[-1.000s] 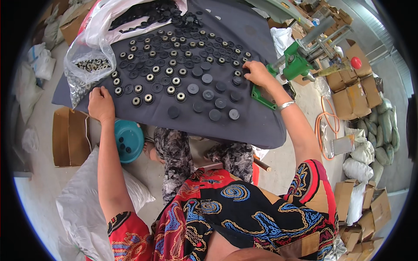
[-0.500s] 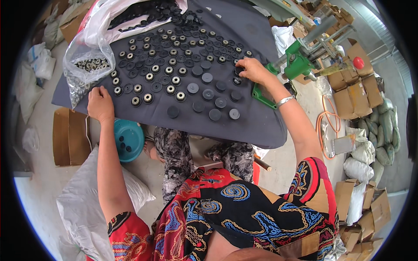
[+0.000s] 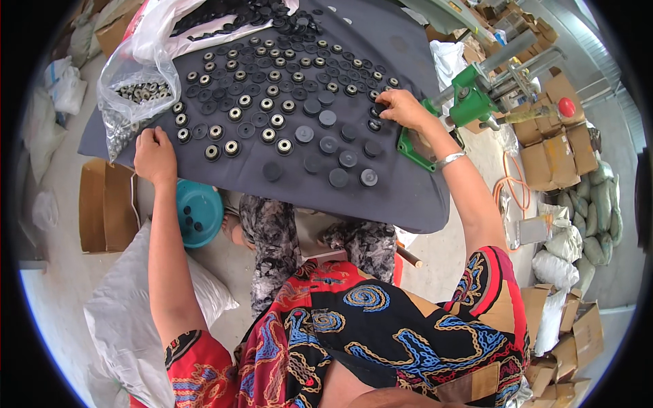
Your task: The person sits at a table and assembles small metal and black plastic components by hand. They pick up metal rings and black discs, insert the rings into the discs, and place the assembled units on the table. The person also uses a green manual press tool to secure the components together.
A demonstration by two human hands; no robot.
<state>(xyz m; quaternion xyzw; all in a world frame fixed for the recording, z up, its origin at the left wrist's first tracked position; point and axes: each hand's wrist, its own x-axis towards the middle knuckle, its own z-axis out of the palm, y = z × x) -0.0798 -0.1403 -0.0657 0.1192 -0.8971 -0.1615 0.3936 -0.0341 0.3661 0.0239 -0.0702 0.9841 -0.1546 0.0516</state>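
My right hand (image 3: 406, 109) is at the right side of the dark grey cloth (image 3: 224, 173), its fingers pinched on a round black cap (image 3: 379, 107). Just below its fingertips lies another small dark round piece (image 3: 374, 125). By the left edge of the cloth is my left hand (image 3: 155, 153), fingers curled closed; whatever they may hold is hidden. Beside it a clear plastic bag (image 3: 112, 102) holds many small metal bearings (image 3: 144, 93). Rows of black rings with metal bearings seated in them (image 3: 231, 147) cover the middle, with plain black caps (image 3: 338, 178) nearer me.
A green hand press (image 3: 469, 98) with a red knob stands right of my right hand. A white bag of black parts (image 3: 224, 20) lies at the far left. Below the table are a teal basin (image 3: 197, 234), a cardboard box (image 3: 102, 211) and a white sack (image 3: 122, 306).
The whole view has shifted slightly. My right hand stays over nearly the same spot with its fingers still pinched on the cap; my left hand remains at the cloth's left edge.
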